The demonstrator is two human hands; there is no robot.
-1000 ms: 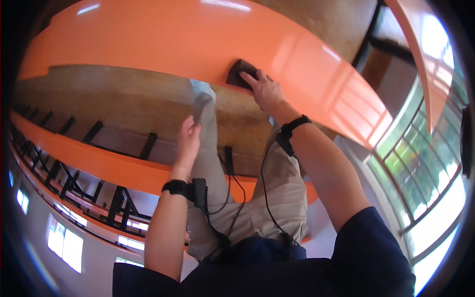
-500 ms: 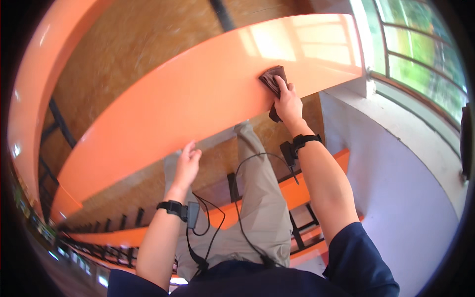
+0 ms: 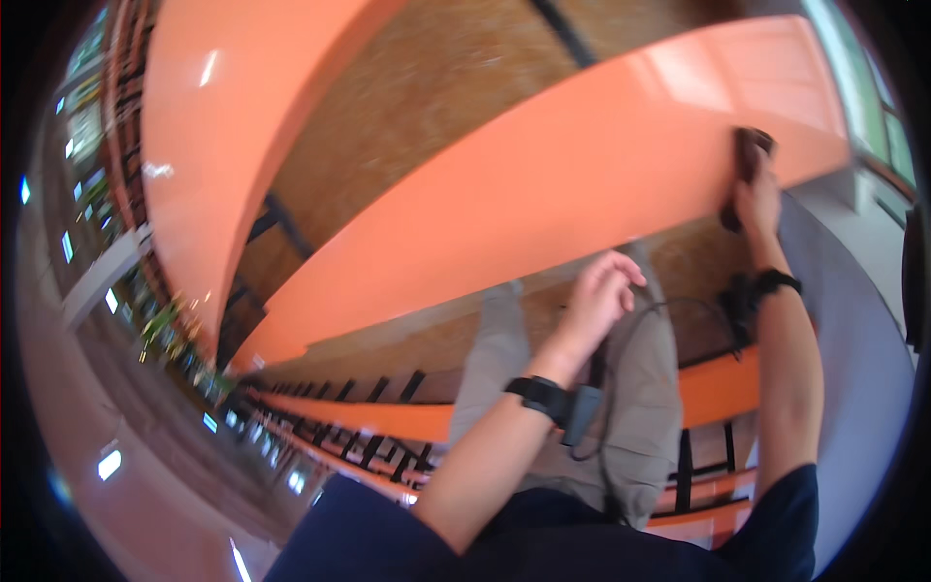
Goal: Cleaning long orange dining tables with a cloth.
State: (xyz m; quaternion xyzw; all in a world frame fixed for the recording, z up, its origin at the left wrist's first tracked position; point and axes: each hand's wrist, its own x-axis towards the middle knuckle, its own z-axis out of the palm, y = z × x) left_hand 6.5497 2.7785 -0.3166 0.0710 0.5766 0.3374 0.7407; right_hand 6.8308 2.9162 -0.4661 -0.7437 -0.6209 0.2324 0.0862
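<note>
A folded dark brown cloth (image 3: 748, 155) lies against the long orange tabletop (image 3: 543, 165), towards its right end. My right hand (image 3: 760, 204) is closed around it, and part of the cloth hangs down at the near edge. Motion smears the fingers and the cloth a little. My left hand (image 3: 601, 294) hovers just off the near edge of the tabletop, nearer the middle. Its fingers are loosely bent, with nothing in them. Each wrist wears a black strap, and the left one carries a small grey box (image 3: 581, 415) with a cable.
Another orange tabletop (image 3: 218, 126) curves along the left, across a brown floor (image 3: 427, 107). Behind me run orange benches (image 3: 718, 388) on black metal legs. A pale wall (image 3: 853, 320) with a window stands close on the right. Cables hang by my legs.
The view has swung left, bringing in more of the room there. My left hand has drawn in towards my right, its fingers more bent. My right hand still grips the cloth on the tabletop.
</note>
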